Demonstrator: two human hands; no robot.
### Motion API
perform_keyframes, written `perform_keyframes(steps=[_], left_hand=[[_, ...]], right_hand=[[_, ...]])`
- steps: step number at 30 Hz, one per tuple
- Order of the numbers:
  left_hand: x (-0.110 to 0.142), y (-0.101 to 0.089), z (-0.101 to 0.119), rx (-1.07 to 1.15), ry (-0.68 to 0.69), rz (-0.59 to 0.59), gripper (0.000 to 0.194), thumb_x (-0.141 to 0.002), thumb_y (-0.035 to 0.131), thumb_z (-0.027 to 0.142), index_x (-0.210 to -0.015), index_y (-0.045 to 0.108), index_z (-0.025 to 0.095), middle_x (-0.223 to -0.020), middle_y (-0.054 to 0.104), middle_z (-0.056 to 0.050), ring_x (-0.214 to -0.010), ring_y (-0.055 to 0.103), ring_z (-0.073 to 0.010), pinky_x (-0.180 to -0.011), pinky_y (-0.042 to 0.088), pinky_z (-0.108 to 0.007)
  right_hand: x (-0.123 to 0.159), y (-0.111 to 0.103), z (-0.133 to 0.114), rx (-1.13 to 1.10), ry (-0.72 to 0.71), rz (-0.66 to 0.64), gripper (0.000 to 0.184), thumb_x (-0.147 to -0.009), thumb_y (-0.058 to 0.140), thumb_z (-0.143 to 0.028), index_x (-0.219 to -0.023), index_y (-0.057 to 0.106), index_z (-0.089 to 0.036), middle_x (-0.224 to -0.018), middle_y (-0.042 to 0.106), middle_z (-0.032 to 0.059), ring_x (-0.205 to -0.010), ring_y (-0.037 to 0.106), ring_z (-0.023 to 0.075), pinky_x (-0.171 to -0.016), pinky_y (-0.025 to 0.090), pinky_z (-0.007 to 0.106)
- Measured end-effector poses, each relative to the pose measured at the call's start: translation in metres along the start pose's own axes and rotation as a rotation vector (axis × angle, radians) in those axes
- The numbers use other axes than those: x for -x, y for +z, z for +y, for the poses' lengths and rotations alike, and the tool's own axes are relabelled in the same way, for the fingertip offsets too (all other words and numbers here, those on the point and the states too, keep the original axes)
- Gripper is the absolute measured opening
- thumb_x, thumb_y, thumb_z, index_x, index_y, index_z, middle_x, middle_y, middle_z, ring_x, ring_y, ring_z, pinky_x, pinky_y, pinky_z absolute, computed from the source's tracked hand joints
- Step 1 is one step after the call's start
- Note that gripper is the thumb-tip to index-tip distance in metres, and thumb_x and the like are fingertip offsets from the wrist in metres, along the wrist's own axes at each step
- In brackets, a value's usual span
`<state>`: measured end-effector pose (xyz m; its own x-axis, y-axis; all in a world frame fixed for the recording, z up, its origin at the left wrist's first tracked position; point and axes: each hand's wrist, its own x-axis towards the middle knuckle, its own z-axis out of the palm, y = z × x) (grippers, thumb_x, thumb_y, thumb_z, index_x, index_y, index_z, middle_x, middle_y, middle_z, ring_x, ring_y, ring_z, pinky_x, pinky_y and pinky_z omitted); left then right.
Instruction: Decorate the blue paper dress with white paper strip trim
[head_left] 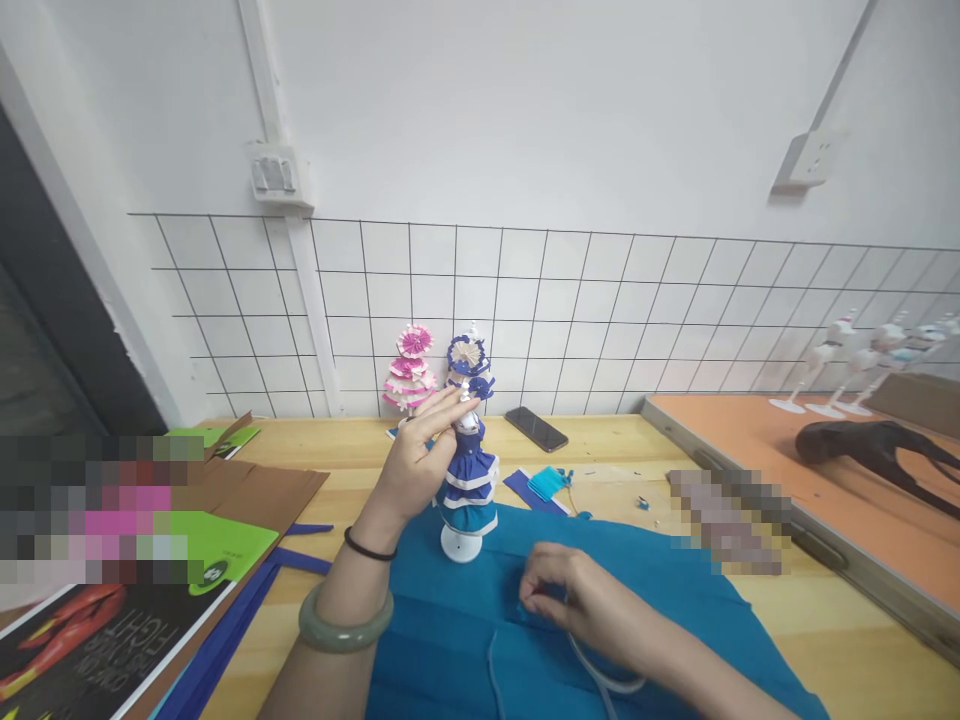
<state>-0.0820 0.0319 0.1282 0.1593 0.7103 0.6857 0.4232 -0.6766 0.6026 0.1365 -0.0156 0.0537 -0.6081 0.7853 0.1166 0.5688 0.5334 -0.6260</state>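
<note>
A small doll figure in a blue and white tiered paper dress (468,482) stands on a white round base on the teal cloth (660,600). My left hand (420,455) rests against its upper body, fingers stretched out and pressed together, touching the neck area. My right hand (574,598) lies on the teal cloth lower down, fingertips pinched on the fabric or something tiny I cannot make out. A jade bangle and a black hair band sit on my left wrist.
A pink and white dressed doll (409,378) stands behind. A dark phone (535,428) lies near the grid wall. Blue paper scraps (546,484), brown cardboard (255,490), green cards (217,545) and a poster (90,640) lie left. An orange board (757,440) with white figures sits right.
</note>
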Motion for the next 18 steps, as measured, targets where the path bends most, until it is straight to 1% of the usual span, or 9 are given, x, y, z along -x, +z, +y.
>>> perform_keyframes(steps=[2, 5, 7, 10, 13, 16, 18], left_hand=[[0.000, 0.000, -0.002, 0.007, -0.001, -0.002, 0.043, -0.079, 0.036, 0.010, -0.113, 0.058, 0.023, -0.127, 0.051, -0.001, -0.125, 0.034, -0.0189, -0.106, 0.027, -0.040], [0.000, 0.000, -0.002, 0.008, -0.012, -0.003, 0.045, -0.078, 0.035, 0.008, -0.114, 0.057, 0.023, -0.128, 0.050, 0.000, -0.126, 0.033, -0.0179, -0.106, 0.026, -0.038], [0.000, 0.000, -0.002, 0.003, -0.015, -0.006, 0.045, -0.078, 0.036, 0.008, -0.115, 0.057, 0.024, -0.128, 0.050, 0.000, -0.126, 0.033, -0.0174, -0.106, 0.026, -0.037], [0.000, -0.001, 0.000, -0.002, -0.012, -0.012, 0.044, -0.079, 0.036, 0.008, -0.115, 0.056, 0.024, -0.128, 0.050, 0.000, -0.125, 0.034, -0.0174, -0.106, 0.026, -0.036], [-0.001, -0.001, 0.000, 0.004, -0.005, -0.013, 0.043, -0.079, 0.037, 0.009, -0.115, 0.056, 0.023, -0.128, 0.050, -0.001, -0.125, 0.035, -0.0174, -0.106, 0.027, -0.037], [-0.001, 0.000, 0.000, 0.007, -0.013, -0.013, 0.043, -0.079, 0.037, 0.009, -0.116, 0.056, 0.022, -0.129, 0.049, -0.002, -0.125, 0.034, -0.0168, -0.106, 0.027, -0.037], [-0.001, 0.000, -0.001, 0.003, -0.018, -0.016, 0.044, -0.079, 0.037, 0.008, -0.116, 0.055, 0.022, -0.129, 0.048, -0.002, -0.125, 0.034, -0.0166, -0.106, 0.026, -0.036]], right_hand=[[-0.005, -0.008, -0.008, -0.107, 0.010, 0.026, 0.010, -0.080, 0.053, -0.018, -0.076, 0.061, -0.020, -0.083, 0.063, 0.0013, -0.073, 0.058, 0.0140, -0.065, 0.045, 0.024], [-0.016, -0.021, -0.021, -0.252, 0.015, 0.090, 0.008, -0.080, 0.055, -0.025, -0.078, 0.061, -0.020, -0.079, 0.064, 0.0014, -0.074, 0.058, 0.0151, -0.067, 0.047, 0.026], [-0.026, -0.027, -0.030, -0.330, -0.010, 0.170, 0.009, -0.079, 0.057, -0.027, -0.084, 0.061, -0.020, -0.077, 0.063, 0.0011, -0.073, 0.058, 0.0152, -0.068, 0.048, 0.027], [-0.045, -0.031, -0.039, -0.405, -0.110, 0.325, 0.017, -0.077, 0.059, -0.027, -0.093, 0.058, -0.020, -0.079, 0.062, 0.0017, -0.073, 0.058, 0.0152, -0.069, 0.049, 0.029], [-0.063, -0.030, -0.043, -0.434, -0.176, 0.459, 0.019, -0.077, 0.059, -0.024, -0.095, 0.057, -0.020, -0.081, 0.062, 0.0026, -0.073, 0.057, 0.0150, -0.067, 0.050, 0.029], [-0.077, -0.025, -0.042, -0.393, -0.218, 0.575, 0.014, -0.076, 0.059, -0.022, -0.090, 0.056, -0.020, -0.079, 0.061, 0.0025, -0.071, 0.057, 0.0152, -0.064, 0.050, 0.029], [-0.083, -0.021, -0.039, -0.357, -0.240, 0.627, 0.013, -0.075, 0.059, -0.020, -0.087, 0.055, -0.020, -0.079, 0.061, 0.0026, -0.071, 0.057, 0.0154, -0.065, 0.050, 0.029]])
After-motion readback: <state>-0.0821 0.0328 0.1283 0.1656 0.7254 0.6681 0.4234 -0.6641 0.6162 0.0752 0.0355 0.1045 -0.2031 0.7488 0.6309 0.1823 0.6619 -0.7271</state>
